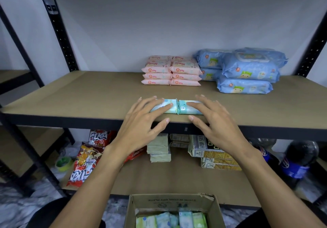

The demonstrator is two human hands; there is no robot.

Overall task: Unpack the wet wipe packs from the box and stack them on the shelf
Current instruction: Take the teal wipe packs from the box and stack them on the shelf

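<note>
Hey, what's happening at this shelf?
A person is stocking the shelf with wet wipe packs. The left hand and right hand lie with straight fingers on two teal packs set side by side at the shelf's front edge. Pink packs and blue packs are already stacked farther back on the right. The box below holds more packs.

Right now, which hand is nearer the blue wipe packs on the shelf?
Right. The right hand lies in front of the blue packs, slightly left; the left hand is farther left.
</note>
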